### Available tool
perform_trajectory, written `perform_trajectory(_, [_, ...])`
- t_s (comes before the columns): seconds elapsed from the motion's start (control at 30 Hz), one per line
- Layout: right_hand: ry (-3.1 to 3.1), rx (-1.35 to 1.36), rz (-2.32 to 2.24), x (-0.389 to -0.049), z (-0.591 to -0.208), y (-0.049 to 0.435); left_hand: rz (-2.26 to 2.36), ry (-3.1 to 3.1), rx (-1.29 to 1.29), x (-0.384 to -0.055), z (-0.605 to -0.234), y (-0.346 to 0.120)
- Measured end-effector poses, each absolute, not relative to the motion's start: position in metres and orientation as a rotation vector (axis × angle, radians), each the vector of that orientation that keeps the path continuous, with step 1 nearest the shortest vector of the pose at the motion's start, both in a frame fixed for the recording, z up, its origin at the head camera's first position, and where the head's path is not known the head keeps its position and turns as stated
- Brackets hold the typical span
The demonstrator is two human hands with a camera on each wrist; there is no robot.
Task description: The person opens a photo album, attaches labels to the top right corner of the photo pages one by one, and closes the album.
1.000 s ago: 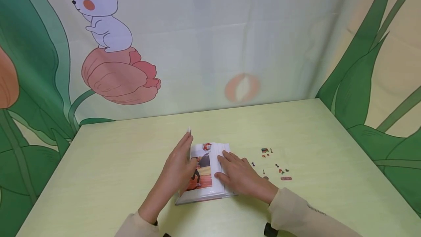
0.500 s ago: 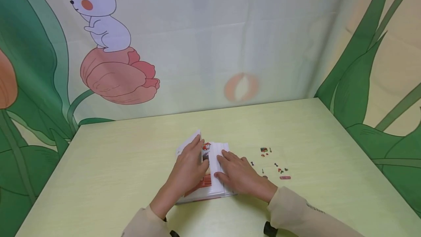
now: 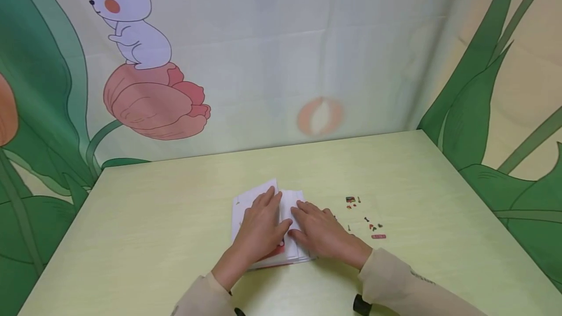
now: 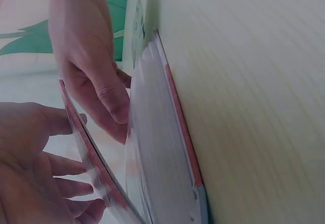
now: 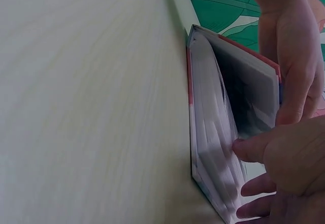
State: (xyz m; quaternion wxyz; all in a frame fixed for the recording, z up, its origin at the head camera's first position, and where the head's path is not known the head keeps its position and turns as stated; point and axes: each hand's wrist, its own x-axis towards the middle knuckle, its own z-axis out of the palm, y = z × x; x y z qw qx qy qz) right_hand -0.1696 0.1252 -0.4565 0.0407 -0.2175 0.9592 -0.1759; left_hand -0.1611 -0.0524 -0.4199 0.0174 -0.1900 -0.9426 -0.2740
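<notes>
A small thick hardcover album (image 3: 303, 252) with white-edged pages lies on the table. Its pale front cover (image 3: 243, 208) leans up at a slant over the pages. My left hand (image 3: 259, 230) presses on the cover's outer face with fairly straight fingers, its thumb by the free edge. On the loose pages (image 5: 208, 112), my right hand (image 3: 322, 233) rests with extended fingers; its thumb touches them in the right wrist view. The left wrist view shows a gap between the cover's red edge (image 4: 96, 158) and the page block (image 4: 162, 137). Most of the inside picture is hidden.
Right of the album, small colourful stickers (image 3: 378, 236) lie on the table, seemingly on a clear sheet. The pale table (image 3: 167, 218) ends at a printed curtain (image 3: 246, 62) behind. Black wrist straps (image 3: 361, 305) show at the lower edge.
My left hand has moved right, tipping the cover from nearly upright down toward the pages, so the inside picture is now mostly covered. My right hand has stayed on the pages.
</notes>
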Motion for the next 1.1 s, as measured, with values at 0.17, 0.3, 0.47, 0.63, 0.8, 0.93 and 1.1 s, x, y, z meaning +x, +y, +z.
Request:
perform_trajectory(0.17, [2.945, -0.673, -0.555, -0.170, -0.452, 0.128, -0.807, -2.982, -0.587, -0.161, -0.423, -0.052])
perform_trajectory(0.3, [2.947, -0.684, -0.556, -0.170, -0.451, 0.130, -0.753, -3.010, -0.595, -0.162, -0.425, -0.055])
perform_trajectory(0.47, [2.967, -0.729, -0.599, -0.169, -0.451, 0.132, -0.697, -3.002, -0.643, -0.160, -0.426, -0.059])
perform_trajectory(0.63, [2.951, -0.756, -0.680, -0.168, -0.449, 0.129, -0.637, -3.067, -0.652, -0.160, -0.425, -0.065])
perform_trajectory(0.8, [2.900, -0.739, -0.665, -0.169, -0.450, 0.124, -0.589, -3.218, -0.646, -0.161, -0.421, -0.076])
perform_trajectory(0.93, [2.889, -0.726, -0.601, -0.168, -0.454, 0.125, -0.585, -3.275, -0.690, -0.161, -0.419, -0.083])
perform_trajectory(1.1, [2.887, -0.742, -0.538, -0.168, -0.456, 0.127, -0.531, -3.304, -0.773, -0.164, -0.420, -0.090])
